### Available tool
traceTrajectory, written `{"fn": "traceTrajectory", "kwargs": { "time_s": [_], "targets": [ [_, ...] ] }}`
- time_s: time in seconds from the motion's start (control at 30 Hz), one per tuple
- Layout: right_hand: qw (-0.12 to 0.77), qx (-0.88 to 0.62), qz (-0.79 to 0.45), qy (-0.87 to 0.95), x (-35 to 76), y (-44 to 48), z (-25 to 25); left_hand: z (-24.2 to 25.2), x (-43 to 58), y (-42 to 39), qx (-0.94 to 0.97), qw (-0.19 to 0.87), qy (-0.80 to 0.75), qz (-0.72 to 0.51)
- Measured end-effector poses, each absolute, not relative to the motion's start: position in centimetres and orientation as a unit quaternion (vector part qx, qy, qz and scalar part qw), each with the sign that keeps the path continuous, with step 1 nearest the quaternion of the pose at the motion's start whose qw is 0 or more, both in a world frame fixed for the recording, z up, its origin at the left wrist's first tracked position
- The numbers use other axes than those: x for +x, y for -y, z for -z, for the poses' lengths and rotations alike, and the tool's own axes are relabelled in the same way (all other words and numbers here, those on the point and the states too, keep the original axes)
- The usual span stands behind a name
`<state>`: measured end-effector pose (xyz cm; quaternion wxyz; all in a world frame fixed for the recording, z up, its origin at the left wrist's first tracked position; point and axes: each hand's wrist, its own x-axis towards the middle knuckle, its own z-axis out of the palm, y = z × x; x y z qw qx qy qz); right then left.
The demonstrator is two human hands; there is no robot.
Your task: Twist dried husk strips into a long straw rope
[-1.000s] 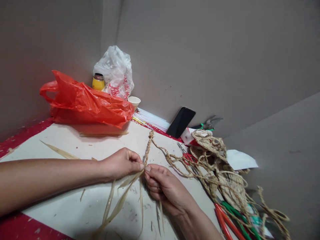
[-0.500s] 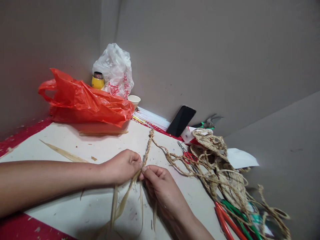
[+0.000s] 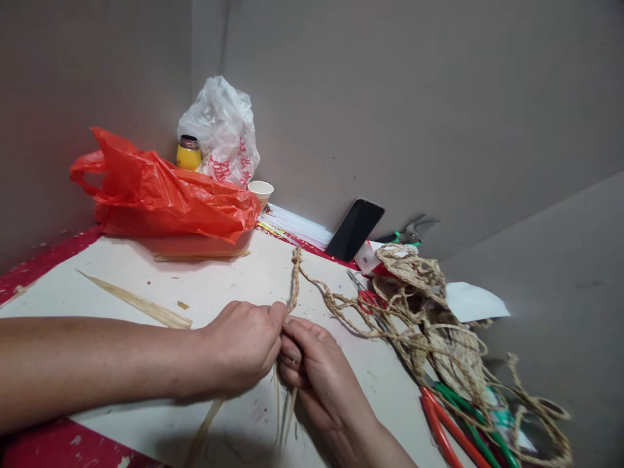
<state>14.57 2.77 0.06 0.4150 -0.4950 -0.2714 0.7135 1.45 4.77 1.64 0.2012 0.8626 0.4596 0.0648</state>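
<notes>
Braid point(image 3: 294, 276) at mid-frame on the table point(image 3: 234, 273): plaited from its far tip down to where both hands meet. Pinched there by the left hand point(image 3: 241, 344), closed on the working end. Right hand point(image 3: 316, 370) touching it, fingers curled tight round the strands point(image 3: 285, 416). Below the hands, strands loose and unplaited, trailing to the lower edge. By the look of it, a fair length woven and a shorter stretch left. Right of centre, a heap of cord point(image 3: 429, 325); above it a phone point(image 3: 355, 229); upper left, a red bag point(image 3: 166, 198).
</notes>
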Motion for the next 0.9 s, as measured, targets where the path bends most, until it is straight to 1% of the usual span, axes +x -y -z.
{"fn": "traceTrajectory", "kwargs": {
  "time_s": [0.2,0.43,0.57,0.63,0.73,0.8,0.9],
  "targets": [
    [0.401,-0.525,-0.692,0.291,14.1,-2.5,0.0,-2.4,1.6,-4.7,0.837,0.237,-0.492,-0.028],
    [0.413,-0.531,-0.676,0.301,14.3,-2.4,0.3,-2.1,1.4,-4.4,0.796,0.343,-0.486,-0.115],
    [0.391,-0.523,-0.687,0.317,14.9,-2.8,-0.1,-3.0,0.6,-4.7,0.766,0.419,-0.470,-0.130],
    [0.376,-0.508,-0.704,0.323,15.3,-3.0,-0.4,-3.3,0.1,-5.4,0.759,0.433,-0.465,-0.144],
    [0.349,-0.485,-0.731,0.329,15.9,-3.5,-0.6,-3.1,-0.5,-6.7,0.742,0.435,-0.464,-0.210],
    [0.333,-0.476,-0.741,0.336,16.3,-3.8,-0.6,-2.3,-0.4,-7.4,0.710,0.494,-0.445,-0.233],
    [0.303,-0.465,-0.754,0.350,16.9,-4.3,-0.6,-1.2,0.2,-7.7,0.634,0.645,-0.394,-0.165]
  ]
}}
